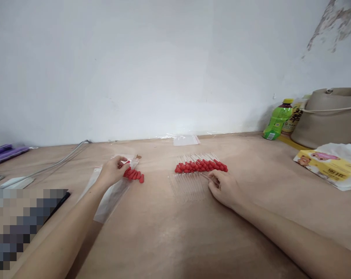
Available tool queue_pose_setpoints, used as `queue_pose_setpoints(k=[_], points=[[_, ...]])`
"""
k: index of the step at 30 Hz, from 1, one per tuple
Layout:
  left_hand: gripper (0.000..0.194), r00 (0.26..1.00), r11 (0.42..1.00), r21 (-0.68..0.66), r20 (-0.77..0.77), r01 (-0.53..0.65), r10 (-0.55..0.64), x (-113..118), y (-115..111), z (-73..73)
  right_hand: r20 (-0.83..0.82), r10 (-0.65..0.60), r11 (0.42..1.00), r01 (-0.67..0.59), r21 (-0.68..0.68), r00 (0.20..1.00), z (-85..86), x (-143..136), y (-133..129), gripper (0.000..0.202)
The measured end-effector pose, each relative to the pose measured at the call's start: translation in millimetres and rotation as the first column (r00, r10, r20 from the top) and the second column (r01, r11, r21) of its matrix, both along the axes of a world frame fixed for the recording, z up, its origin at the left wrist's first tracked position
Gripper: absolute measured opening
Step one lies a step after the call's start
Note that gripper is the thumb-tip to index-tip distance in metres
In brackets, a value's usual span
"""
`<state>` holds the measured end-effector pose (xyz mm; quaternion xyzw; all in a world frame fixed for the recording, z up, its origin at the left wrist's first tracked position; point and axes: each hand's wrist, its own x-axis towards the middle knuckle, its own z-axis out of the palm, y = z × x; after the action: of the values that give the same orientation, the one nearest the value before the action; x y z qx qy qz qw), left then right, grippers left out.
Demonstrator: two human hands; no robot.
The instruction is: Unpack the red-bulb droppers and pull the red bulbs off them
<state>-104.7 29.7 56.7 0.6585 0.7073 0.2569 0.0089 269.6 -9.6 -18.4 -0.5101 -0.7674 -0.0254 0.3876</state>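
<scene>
My left hand [115, 170] is at the left, thumb and finger closed on a small red drop-shaped piece [128, 162]. Several loose red pieces [135, 174] lie beside its fingertips, at the edge of a clear plastic bag [110, 203] that runs under the hand. Right of centre is a row of red heads [200, 166], with thin pale sticks [198, 156] stretching behind it. Thin clear sticks [188, 186] lie side by side in front of the row. Close to their right end, my right hand [224, 188] pinches a thin stick [205, 176].
A green bottle [277, 120], a beige bag [328, 118] and a yellow tissue pack [326, 166] stand or lie at the right. A small clear packet [186, 140] rests by the wall. A grey cable [61, 161] and purple object [8, 155] are at the left.
</scene>
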Motion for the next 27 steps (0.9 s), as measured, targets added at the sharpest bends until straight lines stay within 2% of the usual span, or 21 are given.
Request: queue_pose_setpoints(k=[6,11,16,18,20,22,24,27], points=[[0.034,0.995,0.999,-0.052,0.104,0.012,-0.007,-11.9,4.0,-16.5,-0.007,0.055,0.998,-0.054,0.029,0.998,-4.8,-4.6,1.8,0.018],[0.035,0.997,0.998,-0.060,0.071,-0.033,0.037,-16.0,3.6,-11.3,0.016,0.067,0.997,-0.068,0.022,0.998,-7.1,-7.9,1.3,0.021],[0.028,0.986,0.983,0.085,-0.024,-0.163,0.165,-8.8,-2.7,2.0,0.052,0.063,0.997,-0.065,0.033,0.997,-4.4,-12.1,-1.7,0.018],[0.025,0.984,0.970,0.184,-0.048,-0.161,0.172,2.4,-7.3,4.1,0.056,0.067,0.997,-0.069,0.029,0.996,-2.8,-13.9,-3.5,0.018],[0.023,0.994,0.957,0.287,-0.072,-0.052,0.076,21.2,-13.4,1.5,0.060,0.066,0.997,-0.068,0.021,0.996,-1.4,-15.1,-5.3,0.018],[0.020,0.988,0.933,0.333,-0.116,0.139,-0.106,46.5,-20.1,-5.6,0.073,0.059,0.998,-0.060,0.018,0.996,-0.3,-15.6,-6.6,0.017],[0.018,0.939,0.898,0.283,-0.165,0.338,-0.301,74.6,-25.3,-15.0,0.091,0.056,0.998,-0.057,0.012,0.994,0.3,-15.5,-7.3,0.017],[0.013,0.873,0.847,0.215,-0.138,0.487,-0.467,112.2,-25.1,-26.6,0.104,0.073,0.997,-0.073,-0.012,0.992,0.4,-15.1,-6.9,0.019]])
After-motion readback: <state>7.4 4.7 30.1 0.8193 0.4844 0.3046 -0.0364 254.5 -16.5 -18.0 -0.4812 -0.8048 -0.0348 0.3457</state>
